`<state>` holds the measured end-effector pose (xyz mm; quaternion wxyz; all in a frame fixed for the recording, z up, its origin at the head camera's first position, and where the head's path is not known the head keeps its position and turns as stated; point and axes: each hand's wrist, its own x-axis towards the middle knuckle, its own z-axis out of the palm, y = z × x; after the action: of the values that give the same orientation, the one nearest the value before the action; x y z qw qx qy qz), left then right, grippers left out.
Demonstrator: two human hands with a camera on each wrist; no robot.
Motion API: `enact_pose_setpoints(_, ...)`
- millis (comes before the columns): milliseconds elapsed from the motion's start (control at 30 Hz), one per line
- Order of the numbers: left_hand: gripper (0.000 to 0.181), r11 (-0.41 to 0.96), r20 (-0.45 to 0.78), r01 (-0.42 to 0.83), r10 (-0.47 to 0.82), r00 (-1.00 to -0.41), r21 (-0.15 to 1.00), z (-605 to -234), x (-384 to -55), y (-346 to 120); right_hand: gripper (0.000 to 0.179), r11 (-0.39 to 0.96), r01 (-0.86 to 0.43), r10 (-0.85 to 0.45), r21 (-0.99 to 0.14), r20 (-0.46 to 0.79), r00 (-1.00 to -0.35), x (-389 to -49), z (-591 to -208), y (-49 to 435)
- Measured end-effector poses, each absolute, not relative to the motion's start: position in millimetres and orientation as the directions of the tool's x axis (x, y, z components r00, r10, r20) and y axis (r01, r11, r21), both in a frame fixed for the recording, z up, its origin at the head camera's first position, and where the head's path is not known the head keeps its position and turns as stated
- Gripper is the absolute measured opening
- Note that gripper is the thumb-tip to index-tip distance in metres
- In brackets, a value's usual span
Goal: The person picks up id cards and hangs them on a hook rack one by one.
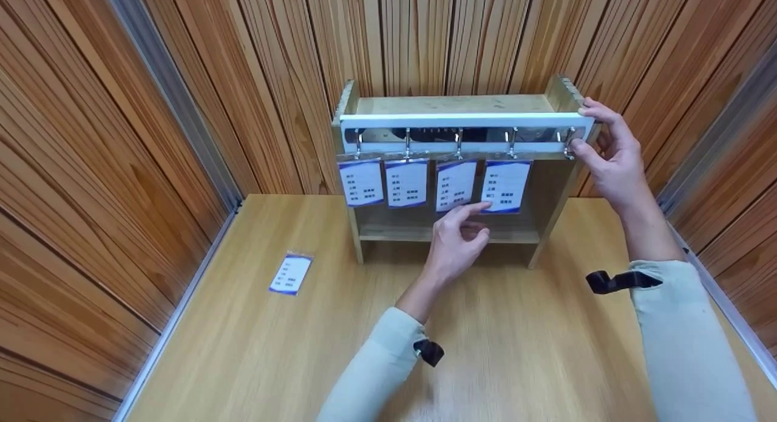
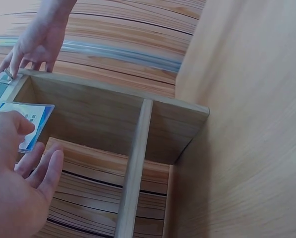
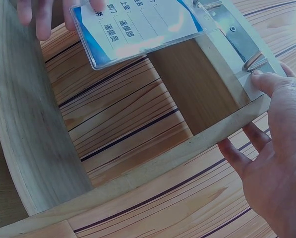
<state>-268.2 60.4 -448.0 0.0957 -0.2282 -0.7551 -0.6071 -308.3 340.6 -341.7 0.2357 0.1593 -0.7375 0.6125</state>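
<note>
Four clear-sleeved name badges hang from a hook rack (image 1: 428, 147) across the top front of a wooden shelf (image 1: 449, 234). My left hand (image 1: 456, 237) is at the rightmost hanging badge (image 1: 507, 185), one fingertip touching its lower left corner. In the left wrist view, that finger lies over the badge's face (image 2: 38, 116), while the other fingers (image 2: 41, 168) spread loosely below. My right hand (image 1: 616, 161) grips the rack's right end. Its thumb presses the front near the last hook (image 3: 254, 62), which bears no badge, and its fingers reach behind the side board (image 3: 152, 161).
Another badge (image 1: 291, 274) lies flat on the wooden table (image 1: 243, 361), left of the shelf. Wood-slat walls (image 1: 291, 57) stand behind and at both sides. Dark straps (image 1: 622, 281) hang from both sleeves.
</note>
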Motion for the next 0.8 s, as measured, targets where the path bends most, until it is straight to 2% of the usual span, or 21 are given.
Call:
enact_pose_setpoints(367,0.051,0.127,0.361,0.419,0.325,-0.874,0.899,-458,-264,46,0.049,0.231,-0.494,0.058,-0.838,0.519,-0.853,-307,-342,342)
enact_pose_setpoints(800,0.049,0.221,0.369,0.47,0.378,-0.849,0.855,-469,-261,33,0.048,0.224,-0.503,0.062,-0.835,0.528,-0.847,-308,-342,342)
